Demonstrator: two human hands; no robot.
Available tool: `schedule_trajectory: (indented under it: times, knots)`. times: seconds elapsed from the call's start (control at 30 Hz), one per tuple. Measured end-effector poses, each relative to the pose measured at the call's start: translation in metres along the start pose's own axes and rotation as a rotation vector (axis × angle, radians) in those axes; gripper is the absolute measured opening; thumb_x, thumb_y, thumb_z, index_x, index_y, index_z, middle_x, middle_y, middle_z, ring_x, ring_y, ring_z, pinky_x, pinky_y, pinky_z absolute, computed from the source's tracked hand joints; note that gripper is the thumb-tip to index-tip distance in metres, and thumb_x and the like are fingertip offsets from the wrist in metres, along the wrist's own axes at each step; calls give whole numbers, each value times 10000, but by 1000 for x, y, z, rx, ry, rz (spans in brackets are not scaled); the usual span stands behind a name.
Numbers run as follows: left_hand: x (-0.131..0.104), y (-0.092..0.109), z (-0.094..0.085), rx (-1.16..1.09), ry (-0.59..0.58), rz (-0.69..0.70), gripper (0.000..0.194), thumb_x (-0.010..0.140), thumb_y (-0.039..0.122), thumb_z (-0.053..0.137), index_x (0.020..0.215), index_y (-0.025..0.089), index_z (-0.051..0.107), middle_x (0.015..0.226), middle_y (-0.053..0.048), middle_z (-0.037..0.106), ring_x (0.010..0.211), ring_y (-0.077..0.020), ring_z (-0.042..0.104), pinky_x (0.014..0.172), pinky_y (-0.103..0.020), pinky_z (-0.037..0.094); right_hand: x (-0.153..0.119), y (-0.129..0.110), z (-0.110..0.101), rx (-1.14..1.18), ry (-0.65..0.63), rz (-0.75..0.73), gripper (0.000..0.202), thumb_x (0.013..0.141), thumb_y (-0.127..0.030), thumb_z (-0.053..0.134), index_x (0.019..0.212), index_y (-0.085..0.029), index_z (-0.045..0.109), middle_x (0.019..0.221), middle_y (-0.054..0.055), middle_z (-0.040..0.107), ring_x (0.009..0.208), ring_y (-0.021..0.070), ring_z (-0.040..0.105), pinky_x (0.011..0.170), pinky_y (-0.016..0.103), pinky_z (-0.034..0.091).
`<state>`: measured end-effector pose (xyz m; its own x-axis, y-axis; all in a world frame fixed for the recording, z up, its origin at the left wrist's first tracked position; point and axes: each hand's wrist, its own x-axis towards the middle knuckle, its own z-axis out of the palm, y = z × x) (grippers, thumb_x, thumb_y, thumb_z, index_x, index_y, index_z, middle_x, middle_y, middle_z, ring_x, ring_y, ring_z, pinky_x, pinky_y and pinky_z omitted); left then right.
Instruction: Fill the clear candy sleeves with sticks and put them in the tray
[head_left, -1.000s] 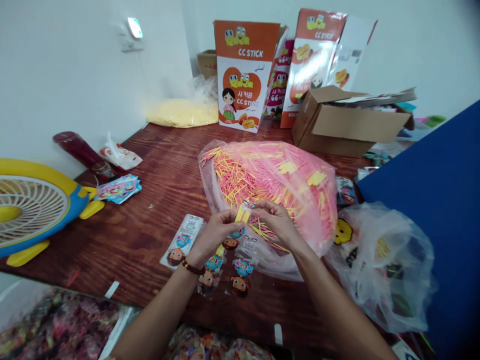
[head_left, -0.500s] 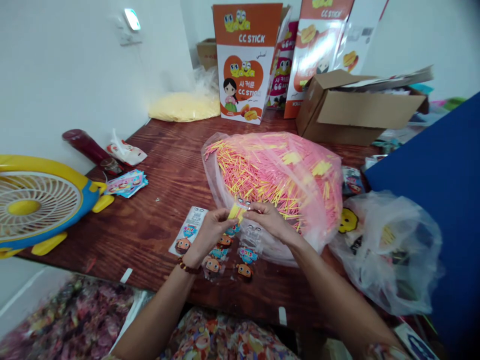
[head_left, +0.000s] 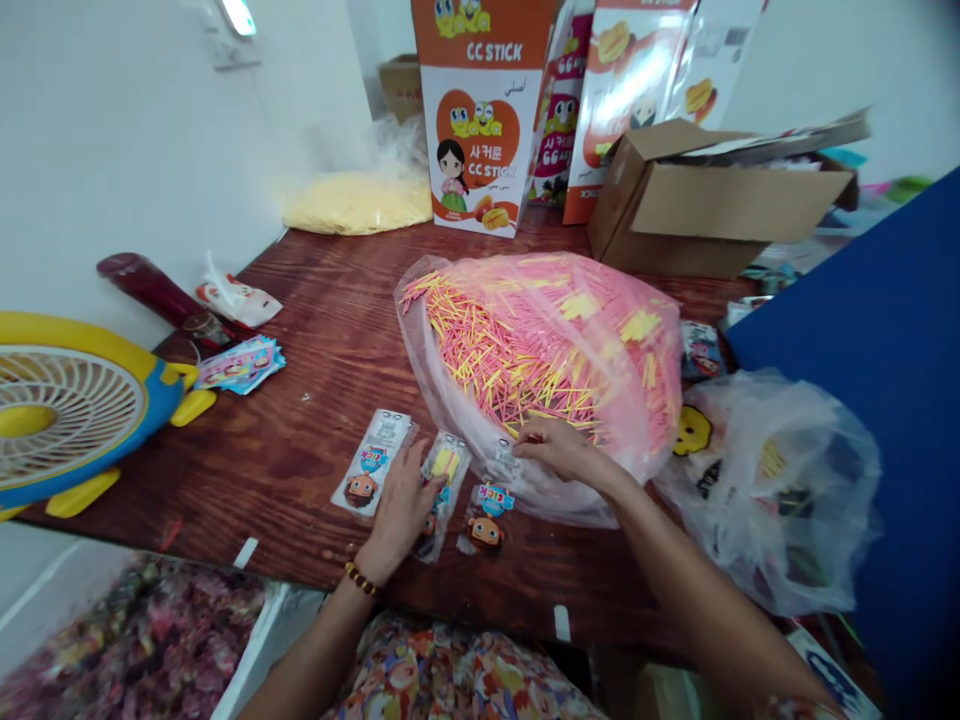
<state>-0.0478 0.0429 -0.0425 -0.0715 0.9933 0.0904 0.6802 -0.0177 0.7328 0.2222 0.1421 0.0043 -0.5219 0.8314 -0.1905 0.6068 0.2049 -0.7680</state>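
My left hand [head_left: 403, 512] lies over the small printed packets on the table, its thumb spread and touching a clear packet [head_left: 448, 462] with yellow sticks inside. Partly under its fingers is a stack of printed packets [head_left: 373, 462] with a cartoon face. My right hand [head_left: 556, 450] is closed, fingertips pinched together at the top end of another clear packet [head_left: 489, 505]; what they hold, if anything, is hidden. Just beyond that hand a large clear plastic bag [head_left: 439, 385] lies on its side, its mouth showing many thin pink and yellow sticks [head_left: 487, 360].
A yellow and blue fan [head_left: 71, 400] stands at the left, near a dark red bottle [head_left: 154, 295] and printed sachets [head_left: 241, 365]. Cartons [head_left: 480, 150] and an open cardboard box [head_left: 720, 205] line the back. A crumpled plastic bag [head_left: 795, 490] sits at the right.
The packet with yellow sticks, held up between both hands before, now lies on the table under my left hand. My right hand has let go of it and moved to the packet on the right.
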Motion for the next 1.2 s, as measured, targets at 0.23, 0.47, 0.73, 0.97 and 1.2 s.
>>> schedule_trajectory:
  times: [0.23,0.47,0.73,0.97,1.2]
  knots:
    - [11,59,-3,-222,-67,10,356,896,397,603,1192,202,642,1082,-96,672,986,-235,604,895,-363,469,-3,-12,-15,335,-11,-80,243,770,-397,706,676,-174,709,614,-22,577,611,122,512,590,238,368]
    - [28,92,17,-602,-211,-116,222,814,355,664,700,167,629,647,24,576,620,-120,491,603,-231,382,-15,-28,-15,397,46,-81,226,792,-400,705,718,-186,703,585,-38,524,564,107,457,551,228,345]
    - [23,84,16,-555,-359,-185,304,808,393,640,623,155,604,571,33,476,570,-105,385,539,-224,301,-16,-21,-9,302,-59,-116,285,847,-397,642,668,-176,662,578,-41,484,571,101,431,543,221,308]
    - [20,80,15,-547,-396,-164,361,858,438,582,634,157,618,576,18,476,562,-115,395,533,-230,303,28,30,-42,-184,234,21,261,925,-333,498,808,-171,665,763,21,615,705,154,540,639,256,380]
    - [15,75,14,-583,-389,-196,364,856,473,580,667,163,605,611,14,498,597,-124,416,557,-221,337,74,54,-60,-931,204,-50,274,932,-161,444,1064,-162,684,1029,133,632,919,230,542,751,306,400]
